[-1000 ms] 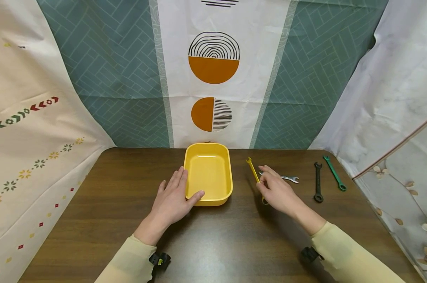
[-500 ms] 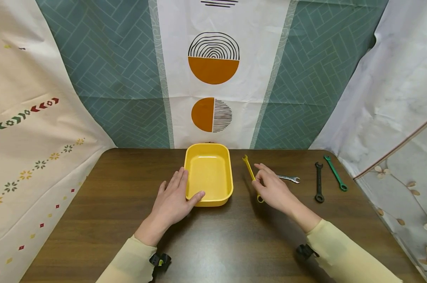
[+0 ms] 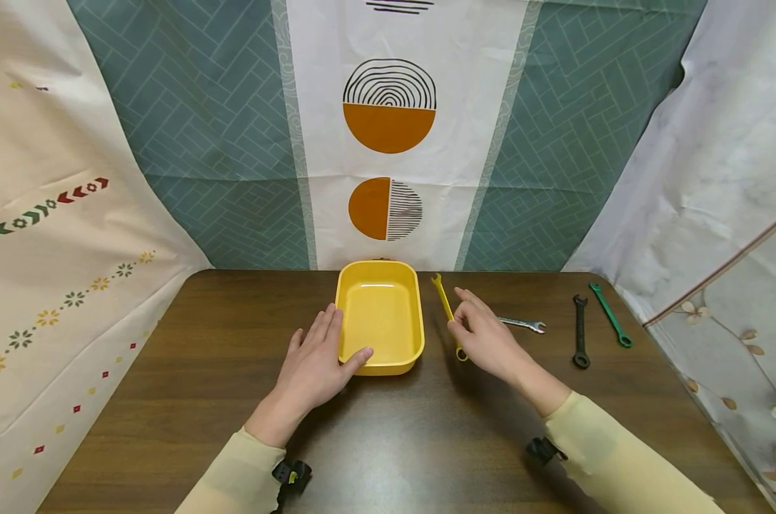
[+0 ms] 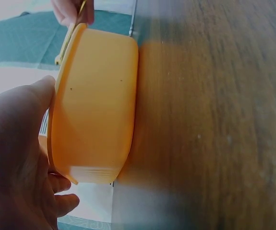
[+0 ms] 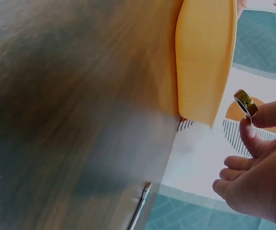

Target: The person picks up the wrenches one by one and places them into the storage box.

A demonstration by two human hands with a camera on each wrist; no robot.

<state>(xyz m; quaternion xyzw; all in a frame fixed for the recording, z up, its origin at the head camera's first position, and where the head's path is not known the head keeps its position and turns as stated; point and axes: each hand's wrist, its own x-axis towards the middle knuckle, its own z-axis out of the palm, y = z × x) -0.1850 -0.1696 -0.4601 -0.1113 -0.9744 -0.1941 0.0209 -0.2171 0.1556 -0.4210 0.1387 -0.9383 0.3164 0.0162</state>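
Patterned cloth [image 3: 388, 164] backs the dark table [image 3: 169, 400]. At the middle of the head view, our left hand [image 3: 313, 360] lies along the left rim of the tray [image 3: 381, 321], fingers extended, thumb over its near edge. Just right of the tray, our right hand [image 3: 487, 339] pinches the yellow wrench [image 3: 444, 301] by its shaft, off the table. We'd do well to pinch firmly against swivelling, carry it above rim height, and brace the tray only lightly.
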